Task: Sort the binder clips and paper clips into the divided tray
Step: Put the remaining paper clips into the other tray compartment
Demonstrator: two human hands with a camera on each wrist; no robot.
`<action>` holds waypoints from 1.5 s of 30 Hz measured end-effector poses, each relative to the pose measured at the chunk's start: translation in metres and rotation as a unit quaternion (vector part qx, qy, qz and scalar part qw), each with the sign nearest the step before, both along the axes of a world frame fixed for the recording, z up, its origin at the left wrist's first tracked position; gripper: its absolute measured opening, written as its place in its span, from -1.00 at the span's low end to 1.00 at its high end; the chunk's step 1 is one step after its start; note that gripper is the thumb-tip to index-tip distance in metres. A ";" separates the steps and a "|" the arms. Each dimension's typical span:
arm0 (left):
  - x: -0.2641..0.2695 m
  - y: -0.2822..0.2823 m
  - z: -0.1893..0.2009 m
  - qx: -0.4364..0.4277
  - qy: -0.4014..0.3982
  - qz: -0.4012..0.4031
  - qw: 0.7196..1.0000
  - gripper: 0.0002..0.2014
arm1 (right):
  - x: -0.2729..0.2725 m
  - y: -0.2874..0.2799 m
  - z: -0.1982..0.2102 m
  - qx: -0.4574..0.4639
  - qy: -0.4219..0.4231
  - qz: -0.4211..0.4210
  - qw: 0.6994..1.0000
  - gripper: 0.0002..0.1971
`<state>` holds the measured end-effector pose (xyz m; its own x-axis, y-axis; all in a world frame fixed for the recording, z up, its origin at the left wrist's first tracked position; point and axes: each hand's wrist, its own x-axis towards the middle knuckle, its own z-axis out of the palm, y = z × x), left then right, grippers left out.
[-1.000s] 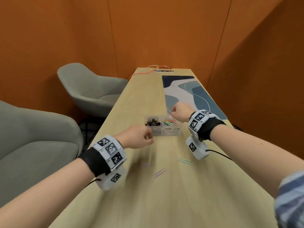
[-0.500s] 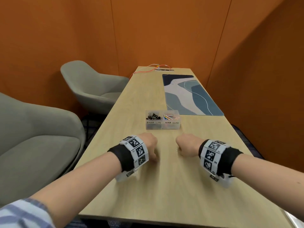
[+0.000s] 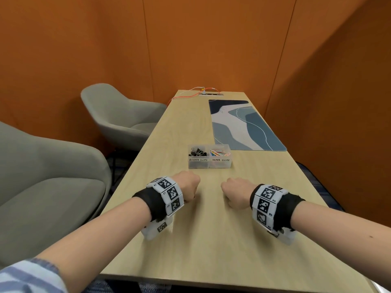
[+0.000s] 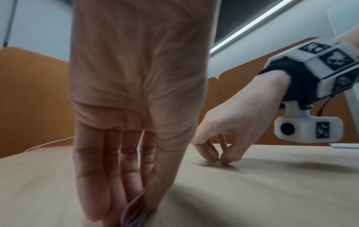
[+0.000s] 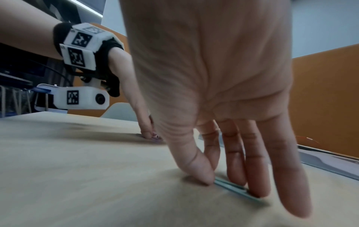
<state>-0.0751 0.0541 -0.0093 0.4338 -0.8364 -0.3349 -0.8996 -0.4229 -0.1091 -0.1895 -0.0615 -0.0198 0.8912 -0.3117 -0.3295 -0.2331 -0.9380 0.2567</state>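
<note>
I see black wristbands [image 3: 152, 205] | white blocks with black square-code markers [image 3: 169, 192] | white wrist cameras [image 4: 307, 129], black cables | blue-striped sleeve [image 3: 29, 275].

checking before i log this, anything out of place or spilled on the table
Nothing spilled. The divided tray sits upright, binder clips and paper clips each behind their own label. Only two paper clips lie loose on the table: a purple one under the left hand, a teal one under the right hand.

Office booth: table [image 3: 211, 240], armchairs [image 3: 118, 115]
</note>
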 end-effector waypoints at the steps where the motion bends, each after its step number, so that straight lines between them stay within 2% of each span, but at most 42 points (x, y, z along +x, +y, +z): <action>1: 0.001 0.001 -0.002 0.000 -0.015 -0.003 1.000 -0.76 | -0.002 -0.001 -0.001 0.003 -0.008 0.001 1.000 -0.70; 4: 0.003 0.004 -0.007 -0.004 -0.057 -0.005 0.998 -0.74 | -0.006 -0.002 -0.002 -0.001 -0.024 0.012 1.000 -0.70; 10: 0.006 0.001 -0.008 -0.007 -0.059 -0.004 0.998 -0.70 | -0.005 -0.009 -0.004 -0.020 -0.013 0.043 0.999 -0.71; 12: 0.007 0.001 -0.009 -0.010 -0.060 -0.003 0.998 -0.70 | -0.004 -0.014 -0.003 0.010 -0.020 0.023 0.999 -0.70; 15: 0.010 0.001 -0.012 -0.018 -0.057 -0.001 0.998 -0.72 | -0.001 -0.025 0.003 0.104 -0.034 -0.027 0.994 -0.79; 17: 0.011 0.001 -0.012 -0.016 -0.054 -0.003 0.998 -0.73 | 0.006 -0.035 0.014 0.211 -0.075 -0.099 0.970 -0.84; 19: 0.013 0.001 -0.012 -0.015 -0.048 -0.001 0.999 -0.72 | 0.020 -0.048 0.026 0.305 -0.159 -0.167 0.924 -0.84; 21: 0.016 0.001 -0.012 -0.015 -0.038 -0.001 0.999 -0.71 | 0.038 -0.061 0.037 0.318 -0.250 -0.199 0.893 -0.83; 23: 0.020 0.001 -0.010 -0.011 -0.024 0.002 1.000 -0.71 | 0.058 -0.069 0.044 0.307 -0.295 -0.200 0.882 -0.82; 25: 0.026 0.000 -0.009 -0.013 -0.002 0.007 1.000 -0.72 | 0.072 -0.073 0.048 0.285 -0.314 -0.193 0.885 -0.79; 27: 0.031 -0.001 -0.005 -0.015 0.028 0.014 0.999 -0.71 | 0.079 -0.077 0.048 0.247 -0.311 -0.176 0.901 -0.73; 29: 0.034 -0.003 0.000 -0.021 0.073 0.024 0.997 -0.73 | 0.081 -0.081 0.044 0.230 -0.308 -0.155 0.910 -0.67; 31: 0.037 -0.010 0.007 -0.033 0.132 0.038 0.990 -0.77 | 0.074 -0.082 0.040 0.235 -0.323 -0.137 0.906 -0.65; 34: 0.042 -0.038 0.025 -0.125 0.209 0.054 0.968 -0.82 | 0.055 -0.083 0.032 0.236 -0.341 -0.129 0.901 -0.69; 37: 0.049 -0.076 0.042 -0.253 0.198 0.082 0.944 -0.81 | 0.031 -0.077 0.022 0.239 -0.317 -0.132 0.908 -0.73; 39: 0.055 -0.097 0.045 -0.299 0.189 0.106 0.929 -0.85 | 0.018 -0.073 0.016 0.248 -0.298 -0.129 0.913 -0.73; 45: 0.062 -0.125 0.034 -0.292 0.197 0.152 0.923 -0.74 | 0.001 -0.073 0.015 0.248 -0.290 -0.133 0.915 -0.76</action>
<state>-0.0136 -0.0712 0.0244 0.6190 -0.7840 -0.0478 -0.6506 -0.5459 0.5280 -0.1883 -0.1343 -0.0052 0.8751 -0.4838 0.0153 -0.4324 -0.7956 -0.4243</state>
